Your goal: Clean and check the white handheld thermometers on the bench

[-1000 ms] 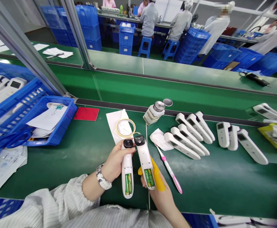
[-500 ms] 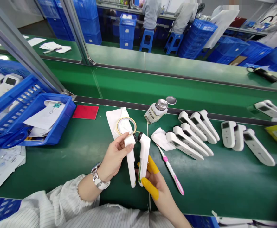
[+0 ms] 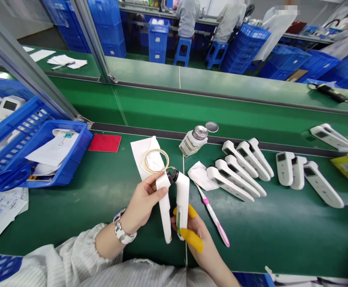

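My left hand [image 3: 145,201] is closed round the upper part of a white handheld infrared thermometer [image 3: 164,213], its black tip upward. In my right hand [image 3: 195,231], which wears yellow finger covers, a second white thermometer [image 3: 182,193] is gripped by its lower end; a green strip shows on its side. The two devices stand side by side with their black tips almost touching. Just beyond them lies a roll of tape [image 3: 145,161] on white paper [image 3: 136,148]. A pink and white toothbrush [image 3: 212,213] lies right of my right hand, its head by a crumpled white cloth [image 3: 199,175].
More white thermometers [image 3: 232,183] lie in groups to the right. A metal-topped bottle [image 3: 192,143] stands at the back with its lid open. On the left are a red pad [image 3: 104,142], blue baskets [image 3: 84,139] and scissors [image 3: 9,179]. A metal post [image 3: 33,59] slants overhead.
My right hand has turned its thermometer and lowered it slightly, so more of the green strip shows. The left hand keeps its hold, with its device slightly lower.
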A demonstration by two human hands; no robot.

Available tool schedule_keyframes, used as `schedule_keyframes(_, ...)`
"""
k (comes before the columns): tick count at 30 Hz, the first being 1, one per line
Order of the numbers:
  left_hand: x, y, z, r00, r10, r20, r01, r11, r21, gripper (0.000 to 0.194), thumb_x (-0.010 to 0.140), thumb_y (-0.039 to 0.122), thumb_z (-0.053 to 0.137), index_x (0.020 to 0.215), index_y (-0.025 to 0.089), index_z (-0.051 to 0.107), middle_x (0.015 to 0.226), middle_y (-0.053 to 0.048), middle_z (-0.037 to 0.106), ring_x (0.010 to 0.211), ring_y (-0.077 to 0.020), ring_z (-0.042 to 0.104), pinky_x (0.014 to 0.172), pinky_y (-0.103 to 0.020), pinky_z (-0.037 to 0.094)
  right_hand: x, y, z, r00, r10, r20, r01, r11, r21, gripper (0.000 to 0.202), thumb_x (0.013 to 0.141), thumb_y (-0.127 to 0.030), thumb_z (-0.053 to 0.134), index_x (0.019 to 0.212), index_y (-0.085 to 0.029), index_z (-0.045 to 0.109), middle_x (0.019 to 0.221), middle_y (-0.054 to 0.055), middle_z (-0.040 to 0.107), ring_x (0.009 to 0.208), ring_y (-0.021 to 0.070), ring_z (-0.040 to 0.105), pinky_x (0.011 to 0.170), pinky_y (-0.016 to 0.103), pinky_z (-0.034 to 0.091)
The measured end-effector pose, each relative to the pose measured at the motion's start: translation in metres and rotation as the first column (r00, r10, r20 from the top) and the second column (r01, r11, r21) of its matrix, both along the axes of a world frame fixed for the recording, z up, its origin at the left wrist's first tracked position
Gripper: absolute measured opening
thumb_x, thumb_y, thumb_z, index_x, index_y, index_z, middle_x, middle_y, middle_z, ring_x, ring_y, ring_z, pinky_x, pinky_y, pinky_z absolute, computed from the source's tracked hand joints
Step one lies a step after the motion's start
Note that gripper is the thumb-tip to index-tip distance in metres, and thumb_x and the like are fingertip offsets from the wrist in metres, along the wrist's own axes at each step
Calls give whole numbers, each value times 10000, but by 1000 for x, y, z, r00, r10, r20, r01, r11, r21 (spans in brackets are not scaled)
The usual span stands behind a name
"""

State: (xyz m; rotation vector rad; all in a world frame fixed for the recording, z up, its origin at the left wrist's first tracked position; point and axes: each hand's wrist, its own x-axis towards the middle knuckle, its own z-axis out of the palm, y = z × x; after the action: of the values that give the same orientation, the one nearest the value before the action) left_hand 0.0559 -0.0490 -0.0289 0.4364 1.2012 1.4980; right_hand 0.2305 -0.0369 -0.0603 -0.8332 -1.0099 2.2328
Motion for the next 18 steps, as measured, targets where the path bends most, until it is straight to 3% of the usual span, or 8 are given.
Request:
schedule_keyframes(3,4,-17,12,950,-104,-295,161,971,176,477,680,151,728,1126,289,629,1120,-57,640,1011,-228,583,874,-326,462,2,0,-3,993,-119,0,118,985,-128,402,637,-364,767,990,-236,623,756,-2,539,629,142,488,581,258,407)
schedule_keyframes(6,8,-34,20,795,-212,-568,438,848,298,455,720,53,649,1078,335,650,1095,-40,663,1031,-232,590,1003,-383,363,0,0,-3,985,-168,26,166,921,-351,321,659,-418,755,903,-246,638,645,-28,519,534,122,457,526,243,394)
schedule_keyframes(9,13,-40,23,586,-443,-678,721,667,188,405,825,83,527,1081,381,628,1111,5,657,1102,-204,563,1102,-388,194,-8,-1,-2,990,-138,15,130,887,-443,277,672,-468,724,731,-213,632,625,-18,541,579,135,503,591,254,437)
schedule_keyframes(12,18,-35,25,371,-616,-695,857,515,2,369,879,162,459,1142,389,582,1191,22,606,1181,-200,506,1112,-373,160,-18,-1,-5,997,-78,7,71,872,-485,263,654,-425,727,617,-193,606,592,-18,554,558,127,511,595,256,446)
schedule_keyframes(15,19,-30,22,244,-620,-746,894,442,-75,348,871,214,480,1162,379,577,1189,10,606,1152,-221,534,1090,-362,242,-22,2,-6,998,-65,-2,56,873,-484,237,615,-395,726,596,-184,619,574,-22,581,546,118,520,595,246,444)
schedule_keyframes(17,16,-31,13,209,-509,-835,903,428,-34,387,831,220,544,1170,405,567,1146,20,631,1080,-226,588,1055,-335,326,-19,5,-1,994,-107,-1,96,895,-436,222,572,-369,736,633,-175,648,608,-13,616,577,119,544,618,238,448)
schedule_keyframes(18,15,-32,6,229,-423,-876,892,451,15,427,804,212,575,1169,433,558,1118,36,646,1039,-225,612,1034,-322,363,-15,8,2,991,-136,3,126,907,-402,237,543,-356,746,660,-168,662,628,-7,630,591,122,555,627,238,451)
